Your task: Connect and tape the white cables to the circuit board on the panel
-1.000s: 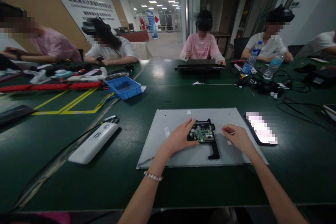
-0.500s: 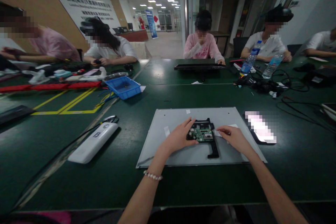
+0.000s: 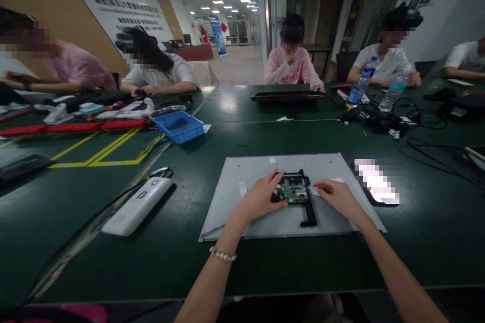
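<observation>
"Circuit board [image 3: 293,193]: where is it to be found?"

"Near the middle of a pale panel [image 3: 269,227], laid flat in a black bracket [image 3: 309,212] whose arm is extended toward the near edge."

"How is it held?"

"By the left hand [image 3: 259,197], spread across its left side, fingers laid toward the far edge and thumb toward the near one, nothing clenched. It is presumably steadied this way so that slipping is prevented."

"And the right hand [image 3: 339,199]?"

"Its fingertips are pinched, it seems, on a small whitish piece [image 3: 313,190] just beside the bracket's right side; whether the bracket is touched cannot be told. A pinch is probably used because the piece is so slight."

"How does the board look?"

"Green, crowded with small parts, with a silvery block near its right end. Its left end is hidden by the hand, and finer details are too small to be read."

"What is placed farther off?"

"A phone [image 3: 379,184] is set just right of the panel, and a white device [image 3: 138,207] well to its left, perhaps so that both are kept clear of the elbows. Beyond, a blue tray [image 3: 188,135] and two bottles [image 3: 362,83] are seen; farthest, a black flat object [image 3: 290,96] is placed before a person in pink [image 3: 293,68]."
</observation>
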Demonstrator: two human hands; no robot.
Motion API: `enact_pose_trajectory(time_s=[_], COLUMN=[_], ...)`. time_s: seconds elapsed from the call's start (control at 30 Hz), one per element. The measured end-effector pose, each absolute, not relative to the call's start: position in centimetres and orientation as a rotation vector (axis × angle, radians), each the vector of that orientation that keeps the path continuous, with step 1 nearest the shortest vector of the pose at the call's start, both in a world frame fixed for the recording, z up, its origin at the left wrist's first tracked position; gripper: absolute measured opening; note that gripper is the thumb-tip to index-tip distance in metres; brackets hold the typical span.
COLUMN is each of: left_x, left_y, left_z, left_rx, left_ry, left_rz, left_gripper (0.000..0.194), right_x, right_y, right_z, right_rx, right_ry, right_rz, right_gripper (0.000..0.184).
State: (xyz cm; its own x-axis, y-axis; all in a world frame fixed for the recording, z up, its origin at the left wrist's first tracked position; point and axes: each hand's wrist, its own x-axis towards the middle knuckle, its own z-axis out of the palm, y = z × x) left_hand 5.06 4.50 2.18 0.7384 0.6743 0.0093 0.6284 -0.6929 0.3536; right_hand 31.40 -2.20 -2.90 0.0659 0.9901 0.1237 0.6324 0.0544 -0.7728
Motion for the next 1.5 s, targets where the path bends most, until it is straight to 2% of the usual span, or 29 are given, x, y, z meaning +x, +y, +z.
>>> enact_pose_trajectory(time_s=[1.5], left_x=[4.88], left_y=[4.16], left_z=[2.19], left_rx=[2.563], left_ry=[1.017], left_rz=[0.208], left_gripper=[0.083], right_x=[31.04], right_y=[-2.35], right_z=[-2.24], right_rx=[-1.656], right_ry=[-1.646], right_rz=[0.646], right_gripper=[0.023])
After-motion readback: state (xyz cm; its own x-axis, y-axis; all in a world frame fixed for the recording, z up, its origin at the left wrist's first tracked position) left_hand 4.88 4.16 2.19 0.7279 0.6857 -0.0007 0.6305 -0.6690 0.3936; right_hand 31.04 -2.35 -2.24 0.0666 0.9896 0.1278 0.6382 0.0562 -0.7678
